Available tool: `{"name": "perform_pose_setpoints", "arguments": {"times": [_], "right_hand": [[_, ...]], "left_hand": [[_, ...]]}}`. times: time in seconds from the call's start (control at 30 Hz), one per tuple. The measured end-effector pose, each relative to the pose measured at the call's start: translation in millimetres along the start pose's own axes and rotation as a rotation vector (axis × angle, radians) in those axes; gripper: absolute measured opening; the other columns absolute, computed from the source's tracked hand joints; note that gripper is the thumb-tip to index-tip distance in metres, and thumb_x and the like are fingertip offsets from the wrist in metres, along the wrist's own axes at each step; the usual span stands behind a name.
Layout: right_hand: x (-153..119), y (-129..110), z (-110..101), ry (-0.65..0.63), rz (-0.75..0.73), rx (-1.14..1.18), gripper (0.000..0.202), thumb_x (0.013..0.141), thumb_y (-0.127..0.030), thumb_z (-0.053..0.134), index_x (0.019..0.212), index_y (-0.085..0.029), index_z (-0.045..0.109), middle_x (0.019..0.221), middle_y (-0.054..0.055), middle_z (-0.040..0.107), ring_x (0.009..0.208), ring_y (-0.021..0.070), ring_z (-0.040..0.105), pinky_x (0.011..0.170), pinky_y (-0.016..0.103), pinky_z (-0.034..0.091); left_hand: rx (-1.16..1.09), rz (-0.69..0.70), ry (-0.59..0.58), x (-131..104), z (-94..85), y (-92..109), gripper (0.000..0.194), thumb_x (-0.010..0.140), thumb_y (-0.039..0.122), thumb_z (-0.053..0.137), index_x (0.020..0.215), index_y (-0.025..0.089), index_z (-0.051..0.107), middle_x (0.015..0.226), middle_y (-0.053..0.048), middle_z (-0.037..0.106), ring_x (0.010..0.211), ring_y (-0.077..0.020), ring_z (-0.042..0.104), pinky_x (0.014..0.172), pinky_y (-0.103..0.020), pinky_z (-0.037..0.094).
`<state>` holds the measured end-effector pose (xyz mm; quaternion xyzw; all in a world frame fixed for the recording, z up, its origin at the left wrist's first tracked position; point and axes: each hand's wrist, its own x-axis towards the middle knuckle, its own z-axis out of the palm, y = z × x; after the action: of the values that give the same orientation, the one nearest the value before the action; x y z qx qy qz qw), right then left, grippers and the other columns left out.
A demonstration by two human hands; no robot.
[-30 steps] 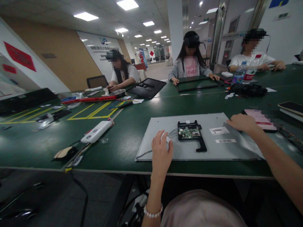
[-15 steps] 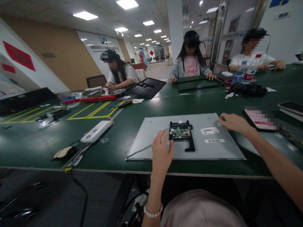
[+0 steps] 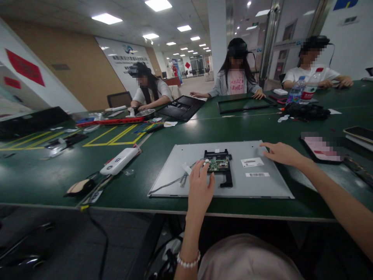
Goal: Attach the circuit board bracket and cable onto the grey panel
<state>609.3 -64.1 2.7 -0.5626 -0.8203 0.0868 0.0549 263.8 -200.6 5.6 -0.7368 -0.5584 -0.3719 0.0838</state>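
Observation:
A grey display panel (image 3: 271, 186) lies flat, back side up, near the table's front edge. On it sits a green circuit board (image 3: 219, 165) in a black bracket (image 3: 229, 179). My left hand (image 3: 201, 184) is over the panel with fingers apart, its fingertips at the board's left edge; whether they press on anything is hidden. A grey cable (image 3: 169, 184) with a white tag (image 3: 186, 168) runs left from under that hand. At the panel's far right corner is my right hand (image 3: 281, 153), index finger stretched out to the edge, holding nothing.
A phone (image 3: 319, 148) lies right of the panel, with another device (image 3: 359, 136) beyond. To the left are a white power strip (image 3: 121, 160) and a computer mouse (image 3: 80, 187). Across the table, co-workers sit by a black frame (image 3: 244, 111) and a black cover (image 3: 182, 109).
The panel has slid a little left, and my right hand has moved left with it. The cable's white tag now shows beside my left hand. A co-worker's hand has moved off the black frame.

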Motion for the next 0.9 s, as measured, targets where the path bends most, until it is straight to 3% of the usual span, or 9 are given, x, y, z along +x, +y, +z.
{"name": "perform_pose_setpoints", "arguments": {"times": [0.4, 0.9], "right_hand": [[-3.3, -15.1, -2.9, -0.095, -0.116, 0.282, 0.059, 0.09, -0.051, 0.047, 0.139, -0.02, 0.048, 0.078, 0.004, 0.069, 0.069, 0.0214, 0.065, 0.064, 0.031, 0.047], [-5.0, -32.6, -2.4, -0.104, -0.252, 0.346, 0.056, 0.09, -0.055, 0.049, 0.134, -0.022, 0.054, 0.085, 0.005, 0.069, 0.075, 0.0206, 0.063, 0.07, 0.032, 0.047]], "left_hand": [[-0.004, 0.087, -0.111, 2.7, -3.7, 5.5, 0.031, 0.093, 0.021, 0.047, 0.123, 0.02, 0.053, 0.131, -0.012, 0.055, 0.134, -0.0261, 0.042, 0.11, -0.049, 0.037], [0.07, 0.136, -0.235, 2.6, -6.7, 10.9, 0.03, 0.093, 0.024, 0.05, 0.122, 0.02, 0.055, 0.131, -0.01, 0.059, 0.133, -0.0244, 0.044, 0.115, -0.05, 0.025]]}}
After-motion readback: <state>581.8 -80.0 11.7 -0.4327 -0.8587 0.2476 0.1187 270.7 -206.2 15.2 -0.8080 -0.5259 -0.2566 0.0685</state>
